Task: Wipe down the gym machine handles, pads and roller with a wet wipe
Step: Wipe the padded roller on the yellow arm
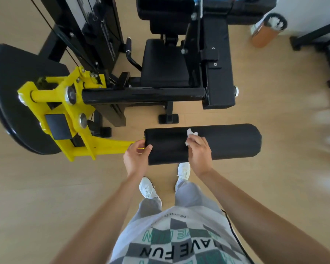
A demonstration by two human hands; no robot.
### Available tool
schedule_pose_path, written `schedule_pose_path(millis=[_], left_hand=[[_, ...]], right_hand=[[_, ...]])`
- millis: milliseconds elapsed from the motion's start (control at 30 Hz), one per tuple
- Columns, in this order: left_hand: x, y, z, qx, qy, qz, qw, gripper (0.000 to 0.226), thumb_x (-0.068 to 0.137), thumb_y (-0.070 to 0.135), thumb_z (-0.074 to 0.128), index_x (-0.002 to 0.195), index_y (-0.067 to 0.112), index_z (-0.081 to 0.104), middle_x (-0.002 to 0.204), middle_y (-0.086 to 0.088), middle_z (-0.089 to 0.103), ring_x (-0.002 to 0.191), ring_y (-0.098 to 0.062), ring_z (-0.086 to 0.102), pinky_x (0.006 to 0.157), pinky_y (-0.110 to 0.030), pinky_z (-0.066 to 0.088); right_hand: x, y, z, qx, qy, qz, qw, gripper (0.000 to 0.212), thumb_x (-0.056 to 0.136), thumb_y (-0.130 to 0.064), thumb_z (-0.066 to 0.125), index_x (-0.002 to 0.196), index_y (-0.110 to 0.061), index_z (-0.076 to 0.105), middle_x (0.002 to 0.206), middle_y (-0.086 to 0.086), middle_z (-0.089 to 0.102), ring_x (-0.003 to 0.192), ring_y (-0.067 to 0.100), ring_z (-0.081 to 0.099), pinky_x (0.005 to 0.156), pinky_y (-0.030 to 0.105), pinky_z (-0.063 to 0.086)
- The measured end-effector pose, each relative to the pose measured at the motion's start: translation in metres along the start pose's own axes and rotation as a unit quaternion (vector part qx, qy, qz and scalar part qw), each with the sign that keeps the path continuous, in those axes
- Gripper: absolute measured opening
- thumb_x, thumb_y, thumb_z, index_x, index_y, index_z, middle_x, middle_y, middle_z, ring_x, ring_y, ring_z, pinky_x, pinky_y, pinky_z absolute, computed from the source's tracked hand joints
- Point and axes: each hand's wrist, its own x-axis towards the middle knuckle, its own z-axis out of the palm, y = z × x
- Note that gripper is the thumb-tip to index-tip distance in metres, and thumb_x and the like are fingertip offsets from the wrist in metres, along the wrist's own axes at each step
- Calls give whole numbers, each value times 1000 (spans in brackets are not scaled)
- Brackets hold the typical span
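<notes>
Two hands are on the black padded cylindrical roller (227, 143), which lies level in front of the person with its long axis running left to right. Its left end is carried by the yellow steel lever arm (107, 147).

The left hand (136, 155) grips that left end, fingers curled over the cap and thumb on the near face. This looks like a bracing hold, to stop the roller from turning.

The right hand (199, 149) sits just to the right of the left hand, roughly a third of the way along. Its fingers are bent over a crumpled white wet wipe (191, 133) and press it onto the top of the padding. A bunched corner of the wipe sticks out beyond the fingertips.

The relation that matters is that most of the roller's length lies to the right of the right hand, out to the free end. The next stroke therefore probably runs rightward along the axis, away from the left hand. The right hand is nearer that stretch and already holds the wipe.

Beyond both hands stand the black seat pad (164, 67) and a short black side handle (129, 45), both well apart from the hands.
</notes>
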Motion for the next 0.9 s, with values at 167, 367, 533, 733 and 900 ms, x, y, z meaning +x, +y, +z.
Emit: schedule_pose_path(millis=[167, 367, 533, 733, 900], left_hand=[[12, 11, 3, 37, 4, 10, 999, 28, 95, 32, 72, 119, 18, 73, 100, 10, 67, 84, -6, 58, 70, -19, 38], [24, 18, 6, 37, 2, -8, 999, 32, 97, 34, 69, 124, 18, 73, 102, 7, 68, 87, -9, 58, 78, -25, 42], [20, 12, 8, 32, -5, 6, 999, 36, 99, 34, 66, 132, 19, 69, 113, 2, 69, 91, -9, 58, 88, -33, 52], [9, 3, 0, 17, -50, 24, 998, 43, 100, 22, 65, 142, 19, 60, 119, 3, 62, 102, -11, 60, 95, -33, 52], [-6, -5, 4, 52, -51, 67, 995, 58, 93, 16, 74, 147, 17, 53, 133, -3, 57, 104, -13, 61, 84, -23, 51]], right_hand=[[6, -43, 22, 52, -35, -81, 995, 21, 78, 19, 66, 87, 1, 70, 107, 12, 70, 81, 27, 58, 74, 34, 54], [3, -9, 6, 26, 7, -33, 999, 23, 77, 18, 72, 89, -1, 74, 105, 10, 72, 81, 27, 60, 76, 29, 53], [1, 37, -21, -14, 87, 68, 994, 28, 80, 18, 70, 99, 0, 77, 103, 11, 74, 86, 31, 57, 76, 34, 54], [13, -16, 4, 53, 30, -15, 998, 26, 77, 16, 69, 95, -2, 75, 101, 11, 74, 84, 29, 59, 73, 34, 52], [25, -65, 35, 75, -89, -121, 986, 28, 79, 14, 66, 99, -4, 72, 106, 5, 71, 80, 19, 43, 73, 30, 47]])
